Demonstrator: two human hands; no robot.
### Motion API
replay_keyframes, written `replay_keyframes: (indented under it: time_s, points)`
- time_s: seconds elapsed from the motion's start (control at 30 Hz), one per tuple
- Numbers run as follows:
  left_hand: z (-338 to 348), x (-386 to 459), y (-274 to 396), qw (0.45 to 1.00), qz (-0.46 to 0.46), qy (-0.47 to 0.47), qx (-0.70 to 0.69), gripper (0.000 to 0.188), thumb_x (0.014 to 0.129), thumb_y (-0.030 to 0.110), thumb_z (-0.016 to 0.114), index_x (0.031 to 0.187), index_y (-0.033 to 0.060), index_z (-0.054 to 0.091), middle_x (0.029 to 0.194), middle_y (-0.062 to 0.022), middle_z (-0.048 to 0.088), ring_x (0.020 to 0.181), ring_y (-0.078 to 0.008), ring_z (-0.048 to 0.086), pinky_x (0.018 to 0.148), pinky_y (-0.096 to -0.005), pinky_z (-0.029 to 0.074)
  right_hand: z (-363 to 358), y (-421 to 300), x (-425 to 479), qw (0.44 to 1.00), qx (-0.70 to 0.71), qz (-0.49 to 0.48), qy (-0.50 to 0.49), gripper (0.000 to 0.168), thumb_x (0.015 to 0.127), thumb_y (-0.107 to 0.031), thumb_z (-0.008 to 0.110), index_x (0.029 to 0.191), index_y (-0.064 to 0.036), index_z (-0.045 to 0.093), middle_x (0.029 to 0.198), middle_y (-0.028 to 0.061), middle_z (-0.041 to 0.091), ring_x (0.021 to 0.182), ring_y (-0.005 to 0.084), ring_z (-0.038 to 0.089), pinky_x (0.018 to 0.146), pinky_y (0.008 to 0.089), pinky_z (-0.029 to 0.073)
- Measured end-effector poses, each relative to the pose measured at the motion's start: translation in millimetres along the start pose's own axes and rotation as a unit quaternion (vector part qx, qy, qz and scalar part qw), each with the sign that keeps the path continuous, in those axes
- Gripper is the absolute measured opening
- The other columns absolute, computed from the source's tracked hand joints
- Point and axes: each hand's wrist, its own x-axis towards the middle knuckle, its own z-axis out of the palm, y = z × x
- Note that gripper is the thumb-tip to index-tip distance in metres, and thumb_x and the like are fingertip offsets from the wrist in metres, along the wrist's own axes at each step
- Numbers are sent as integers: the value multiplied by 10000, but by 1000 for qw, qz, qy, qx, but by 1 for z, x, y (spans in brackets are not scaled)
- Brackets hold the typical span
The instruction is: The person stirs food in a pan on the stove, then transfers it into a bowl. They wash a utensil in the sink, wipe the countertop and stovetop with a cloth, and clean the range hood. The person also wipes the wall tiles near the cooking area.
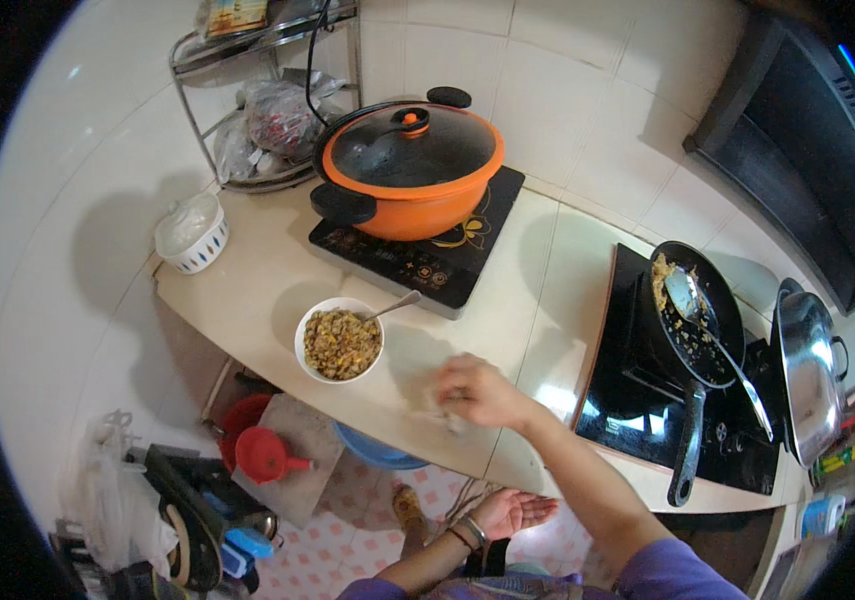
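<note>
Above the countertop (262, 300), close to its front edge, my right hand (476, 390) is blurred with its fingers curled down. A pale smear shows under the fingers, and whether they hold something cannot be made out. My left hand (514, 514) is palm up just below the counter's edge, fingers spread and nothing in it. To the left of my right hand stands a white bowl (301, 358) of fried rice (343, 345). A metal spoon (397, 304) leans in the bowl, its handle pointing right.
An orange lidded pot (427, 206) sits on an induction cooker (427, 277). Right, a frying pan (727, 315) with a spatula (727, 352) rests on a black gas stove (622, 412) beside a domed steel lid (810, 367). A lidded ceramic dish (195, 240) stands left. A red dipper (261, 454) lies below.
</note>
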Motion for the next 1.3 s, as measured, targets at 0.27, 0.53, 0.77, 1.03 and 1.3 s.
replay_keyframes:
  time_s: [0.27,0.53,0.77,1.03,1.3]
  points:
    - [-17,5,-10,987,2,-111,-115,555,986,385,347,1274,-75,467,1334,-221,496,1256,-316,470,1109,-482,310,45,-12,-32,990,-97,-38,-93,79,645,-115,652,717,-85,639,912,55,611,952,285,548,811,438,401]
    - [13,7,9,994,-50,-25,90,842,846,597,528,1400,-15,361,1415,-221,412,1311,-328,416,1110,-443,312,-68,6,-59,986,-12,161,40,162,623,-6,621,771,-59,655,892,105,598,916,288,550,822,370,440]
    - [22,7,17,997,-76,-10,5,714,920,451,489,1421,-24,305,1430,-253,368,1332,-355,375,1104,-438,327,-52,50,-104,927,-218,247,177,326,746,57,602,1036,-89,622,1188,159,542,1135,362,477,957,436,395]
    - [12,8,22,993,-92,-64,-25,731,947,492,388,1432,-42,267,1470,-272,282,1375,-375,290,1111,-429,311,-20,-6,-138,943,-231,191,143,326,703,-19,618,1026,-65,618,1132,180,575,1057,388,535,896,433,434]
    - [10,6,25,997,-49,-56,8,650,963,401,404,1412,-53,284,1415,-279,368,1329,-385,361,1115,-422,328,-6,-35,-167,947,-74,266,165,380,803,119,517,1114,-58,645,1258,153,516,1120,303,543,909,344,464]
